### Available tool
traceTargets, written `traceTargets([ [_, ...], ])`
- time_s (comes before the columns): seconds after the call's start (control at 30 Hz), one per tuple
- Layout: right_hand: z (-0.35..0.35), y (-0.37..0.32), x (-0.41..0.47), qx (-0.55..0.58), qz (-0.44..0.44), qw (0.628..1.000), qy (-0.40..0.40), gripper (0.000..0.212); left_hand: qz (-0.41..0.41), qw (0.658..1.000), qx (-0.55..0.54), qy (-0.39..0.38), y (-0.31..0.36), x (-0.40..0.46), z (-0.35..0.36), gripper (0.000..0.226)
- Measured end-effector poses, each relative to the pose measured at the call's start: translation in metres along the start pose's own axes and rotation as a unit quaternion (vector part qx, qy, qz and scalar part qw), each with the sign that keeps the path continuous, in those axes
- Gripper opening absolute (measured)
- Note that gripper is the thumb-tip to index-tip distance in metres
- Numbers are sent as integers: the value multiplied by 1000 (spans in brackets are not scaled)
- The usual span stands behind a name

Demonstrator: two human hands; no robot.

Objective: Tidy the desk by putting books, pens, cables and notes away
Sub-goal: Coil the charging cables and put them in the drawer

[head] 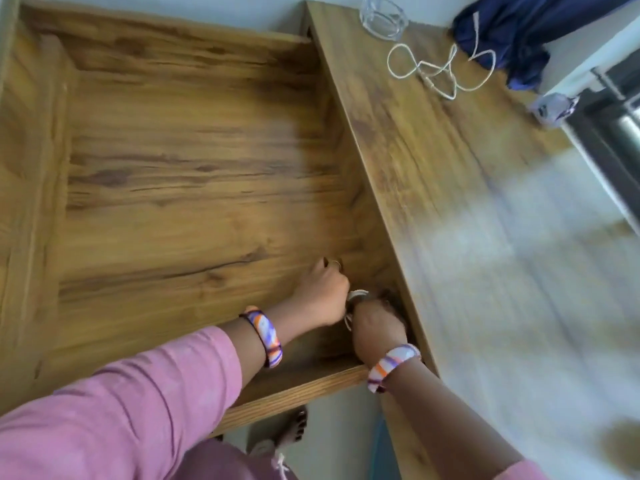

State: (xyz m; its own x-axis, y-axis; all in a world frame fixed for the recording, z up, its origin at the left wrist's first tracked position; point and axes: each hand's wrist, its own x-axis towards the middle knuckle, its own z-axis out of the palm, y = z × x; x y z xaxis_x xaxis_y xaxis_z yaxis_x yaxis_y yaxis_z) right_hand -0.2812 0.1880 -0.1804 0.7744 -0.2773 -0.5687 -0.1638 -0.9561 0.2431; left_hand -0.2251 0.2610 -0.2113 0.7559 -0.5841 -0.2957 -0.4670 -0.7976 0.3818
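My left hand (320, 292) and my right hand (375, 323) are close together inside the wide wooden compartment (190, 188), near its right wall. Both grip a small white cable (356, 295); only short white loops show between the fists. A second white cable (438, 69) lies in loose loops on the raised wooden desk top (433, 161) at the far right, well away from both hands.
A clear glass (382, 17) stands at the back of the desk top. Dark blue cloth (512, 32) is bunched in the far right corner, with a small clear plastic item (554, 107) beside it. My foot (291, 427) shows on the floor below the compartment's front edge.
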Motion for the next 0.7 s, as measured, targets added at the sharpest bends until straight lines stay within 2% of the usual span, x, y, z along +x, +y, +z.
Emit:
traceTargets([
  [0.07, -4, -4, 2, 48, 41, 998, -2, 32, 6, 999, -30, -7, 2, -1, 3, 29],
  [0.2, -14, -3, 0, 28, 63, 997, -34, 32, -20, 992, -120, -29, 12, -10, 13, 28],
  [0.37, -19, -2, 3, 3, 51, 998, -45, 32, -16, 976, -216, 21, 11, -13, 26, 24],
  [0.6, -28, -7, 2, -67, 44, 995, -67, 31, -21, 961, -275, 8, 12, -15, 33, 25],
  [0.7, -28, -10, -4, -60, 61, 993, -79, 29, -5, 959, -285, -6, 3, -16, 30, 22],
])
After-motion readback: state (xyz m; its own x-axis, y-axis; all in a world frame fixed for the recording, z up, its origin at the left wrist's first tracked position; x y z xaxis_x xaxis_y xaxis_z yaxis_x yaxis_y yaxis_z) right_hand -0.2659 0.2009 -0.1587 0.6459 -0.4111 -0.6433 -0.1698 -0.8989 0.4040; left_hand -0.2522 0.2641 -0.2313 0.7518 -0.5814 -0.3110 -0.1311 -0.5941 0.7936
